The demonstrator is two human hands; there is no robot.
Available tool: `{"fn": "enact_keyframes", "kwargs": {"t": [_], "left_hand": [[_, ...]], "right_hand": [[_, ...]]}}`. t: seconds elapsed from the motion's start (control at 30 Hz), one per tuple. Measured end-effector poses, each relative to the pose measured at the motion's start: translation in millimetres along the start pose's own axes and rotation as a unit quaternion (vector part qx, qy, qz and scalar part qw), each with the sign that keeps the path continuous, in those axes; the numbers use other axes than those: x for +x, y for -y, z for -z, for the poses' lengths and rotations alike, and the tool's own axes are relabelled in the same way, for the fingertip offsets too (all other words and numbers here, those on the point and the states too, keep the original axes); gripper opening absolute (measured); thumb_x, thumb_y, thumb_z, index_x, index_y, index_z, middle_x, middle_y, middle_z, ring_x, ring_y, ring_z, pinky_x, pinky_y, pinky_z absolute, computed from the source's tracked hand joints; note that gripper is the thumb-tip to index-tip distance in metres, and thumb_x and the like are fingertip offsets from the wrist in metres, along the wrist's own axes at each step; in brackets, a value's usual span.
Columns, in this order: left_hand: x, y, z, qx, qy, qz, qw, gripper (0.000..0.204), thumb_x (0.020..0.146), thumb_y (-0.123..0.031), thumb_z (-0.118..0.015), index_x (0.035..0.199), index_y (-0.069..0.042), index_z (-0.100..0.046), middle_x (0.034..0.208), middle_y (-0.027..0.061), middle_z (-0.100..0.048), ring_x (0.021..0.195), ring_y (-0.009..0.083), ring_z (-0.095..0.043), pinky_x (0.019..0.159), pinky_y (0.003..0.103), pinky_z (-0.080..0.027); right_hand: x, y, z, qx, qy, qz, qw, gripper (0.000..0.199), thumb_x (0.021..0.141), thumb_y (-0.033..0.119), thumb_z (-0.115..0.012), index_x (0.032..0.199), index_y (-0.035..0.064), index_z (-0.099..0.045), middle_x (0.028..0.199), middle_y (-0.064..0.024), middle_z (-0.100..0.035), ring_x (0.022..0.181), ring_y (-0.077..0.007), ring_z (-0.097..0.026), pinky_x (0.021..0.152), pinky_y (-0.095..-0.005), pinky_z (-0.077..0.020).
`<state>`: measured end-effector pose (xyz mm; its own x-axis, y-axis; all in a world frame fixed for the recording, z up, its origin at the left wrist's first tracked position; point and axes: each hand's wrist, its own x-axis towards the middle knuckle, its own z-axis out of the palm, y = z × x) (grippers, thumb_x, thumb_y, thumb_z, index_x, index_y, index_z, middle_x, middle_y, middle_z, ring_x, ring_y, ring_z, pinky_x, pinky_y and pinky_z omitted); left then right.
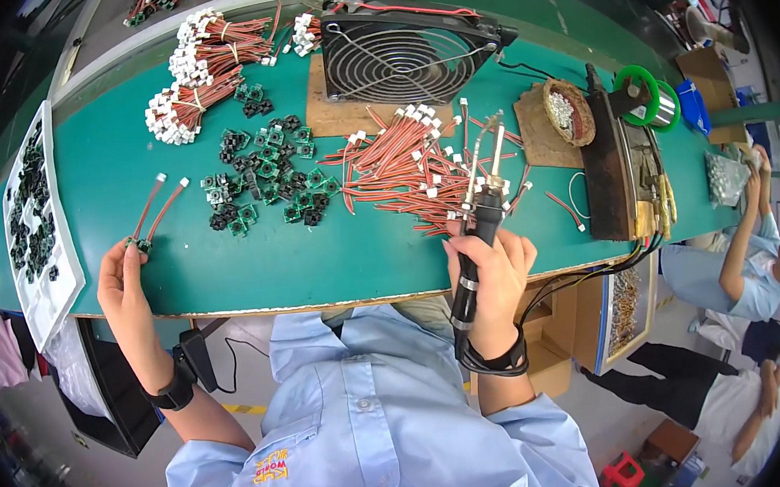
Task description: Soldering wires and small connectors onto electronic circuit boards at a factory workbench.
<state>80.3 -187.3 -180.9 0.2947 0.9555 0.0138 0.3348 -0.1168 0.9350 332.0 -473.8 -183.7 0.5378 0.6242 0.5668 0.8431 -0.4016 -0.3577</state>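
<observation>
Left fingers [131, 265] pinching 1 wired board [143, 246], right fingers [513, 249] curled around soldering iron [484, 220], open tabletop [272, 268] between, front edge [358, 301] nearby

A brightly lit workroom, seen from above. A green worktable [106, 176] spans the middle from nine to three o'clock, its near edge pale brown. At eleven o'clock, a dark grey surface [111, 28] with a pale edge lies beyond it. Grey floor [142, 483] shows below the table, marked by a yellow line [243, 409] between seven and eight o'clock. A black crate [127, 424] stands at eight o'clock, an open cardboard box [557, 345] at four, and a red stool [612, 478] near five. Between two and three o'clock, a brown carton [705, 77] sits beside a green bar [759, 112].
</observation>
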Motion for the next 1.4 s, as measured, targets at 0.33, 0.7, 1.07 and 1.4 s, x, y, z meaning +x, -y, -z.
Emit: {"fn": "enact_keyframes", "kwargs": {"t": [0.33, 0.7, 1.07, 1.4], "left_hand": [[-48.1, -72.6, -56.5, 0.121, -0.041, -0.144, 0.981, 0.024, 0.084, -0.008, -0.056, 0.105, 0.003, -0.056, 0.091, 0.0064, -0.057, 0.086, 0.0136, -0.051, 0.081, 0.027, -0.039], [-101.0, -103.1, -136.4, 0.023, 0.338, -0.235, 0.911, 0.018, 0.075, -0.003, -0.063, 0.092, -0.003, -0.057, 0.085, 0.0099, -0.057, 0.076, 0.0247, -0.055, 0.070, 0.033, -0.042], [-99.1, -102.0, -127.5, 0.048, 0.362, -0.349, 0.863, 0.013, 0.074, -0.002, -0.062, 0.083, -0.004, -0.054, 0.079, 0.0075, -0.054, 0.069, 0.0237, -0.053, 0.063, 0.033, -0.041], [-52.9, -75.5, -130.4, 0.273, 0.125, -0.212, 0.930, 0.016, 0.076, -0.007, -0.063, 0.086, 0.000, -0.053, 0.077, 0.0129, -0.052, 0.070, 0.0308, -0.053, 0.059, 0.038, -0.042]], "right_hand": [[4.0, -10.1, -6.2, 0.038, 0.004, -0.021, 0.999, 0.029, 0.068, 0.004, -0.062, 0.095, 0.0106, -0.054, 0.084, -0.0035, -0.059, 0.079, -0.0224, -0.052, 0.074, -0.0340, -0.0347], [-5.2, 17.6, 11.3, 0.260, -0.046, -0.075, 0.962, 0.038, 0.066, -0.011, -0.070, 0.091, 0.0070, -0.048, 0.081, -0.0118, -0.063, 0.071, -0.0209, -0.060, 0.068, -0.0303, -0.0482], [-10.4, 38.1, 22.9, 0.385, 0.059, -0.078, 0.918, 0.039, 0.071, -0.014, -0.064, 0.095, 0.0061, -0.041, 0.081, -0.0157, -0.060, 0.073, -0.0226, -0.062, 0.068, -0.0318, -0.0506], [2.1, 41.6, 13.8, 0.390, 0.016, -0.106, 0.915, 0.038, 0.072, -0.016, -0.062, 0.093, 0.0068, -0.039, 0.085, -0.0146, -0.059, 0.074, -0.0217, -0.060, 0.070, -0.0330, -0.0493]]}}
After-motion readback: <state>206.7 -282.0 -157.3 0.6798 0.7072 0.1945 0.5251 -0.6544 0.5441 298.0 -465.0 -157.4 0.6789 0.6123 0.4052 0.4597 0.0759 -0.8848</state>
